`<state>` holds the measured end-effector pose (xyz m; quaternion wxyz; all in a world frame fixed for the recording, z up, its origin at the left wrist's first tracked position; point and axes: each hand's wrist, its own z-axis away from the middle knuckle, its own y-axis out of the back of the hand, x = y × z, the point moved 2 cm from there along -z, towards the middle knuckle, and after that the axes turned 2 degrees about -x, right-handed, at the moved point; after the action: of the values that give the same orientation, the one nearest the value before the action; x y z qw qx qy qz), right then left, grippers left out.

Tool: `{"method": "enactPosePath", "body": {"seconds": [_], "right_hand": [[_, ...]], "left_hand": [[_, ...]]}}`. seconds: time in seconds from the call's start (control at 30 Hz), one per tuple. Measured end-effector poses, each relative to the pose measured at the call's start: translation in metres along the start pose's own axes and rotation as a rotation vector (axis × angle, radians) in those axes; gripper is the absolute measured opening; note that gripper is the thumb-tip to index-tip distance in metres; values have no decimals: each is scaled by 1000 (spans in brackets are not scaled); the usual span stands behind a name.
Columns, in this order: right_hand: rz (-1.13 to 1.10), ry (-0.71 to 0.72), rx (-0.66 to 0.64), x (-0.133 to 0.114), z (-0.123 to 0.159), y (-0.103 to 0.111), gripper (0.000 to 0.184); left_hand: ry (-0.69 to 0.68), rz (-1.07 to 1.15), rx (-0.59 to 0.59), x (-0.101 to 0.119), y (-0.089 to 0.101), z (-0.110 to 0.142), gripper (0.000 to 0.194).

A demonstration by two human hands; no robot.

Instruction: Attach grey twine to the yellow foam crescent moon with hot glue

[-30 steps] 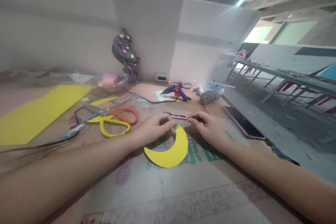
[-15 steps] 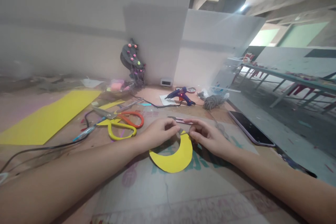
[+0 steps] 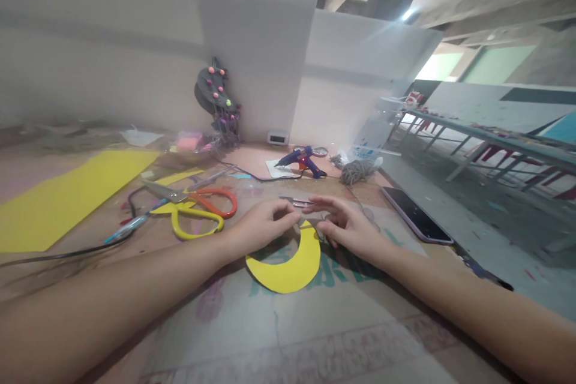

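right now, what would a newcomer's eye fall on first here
Probably the bright yellow paper crescent, front and center. Next, the scissors with one orange and one yellow handle, lying to its left. Farther back, a gray crescent ornament dotted with colored balls stands out against the pale wall.

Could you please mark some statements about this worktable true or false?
1. The left hand is at the upper tip of the yellow paper crescent. True.
2. The metal scissors with orange and yellow handles lie right of the crescent. False: the scissors lie left of it.
3. The dark-blue glue gun points left. True.
4. The black-screened phone rests on the ball of grey yarn. False: the phone lies apart from the yarn.
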<state>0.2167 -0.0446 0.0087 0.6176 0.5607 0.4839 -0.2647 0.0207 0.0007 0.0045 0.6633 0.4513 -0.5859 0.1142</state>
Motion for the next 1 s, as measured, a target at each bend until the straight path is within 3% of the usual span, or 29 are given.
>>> {"method": "enactPosePath", "body": {"seconds": [0.1, 0.23, 0.43, 0.53, 0.6, 0.83, 1.0], "right_hand": [[-155, -80, -86, 2, -1, -4, 52], [-162, -100, -96, 1, -1, -5, 45], [49, -2, -25, 5, -3, -1, 33], [242, 77, 7, 5, -4, 2, 15], [312, 108, 30, 4, -5, 3, 15], [-9, -152, 14, 8, -3, 0, 27], [-70, -107, 20, 7, -3, -1, 34]], "left_hand": [[-16, -13, 12, -1, 0, 0, 32], [8, -21, 2, -1, 0, 0, 32], [8, -23, -8, 1, 0, 0, 32], [-6, -22, -2, 0, 0, -1, 31], [-10, -21, 2, -2, 0, -1, 31], [26, -7, -11, -5, -2, 0, 32], [2, -7, -30, -5, -2, 0, 30]]}}
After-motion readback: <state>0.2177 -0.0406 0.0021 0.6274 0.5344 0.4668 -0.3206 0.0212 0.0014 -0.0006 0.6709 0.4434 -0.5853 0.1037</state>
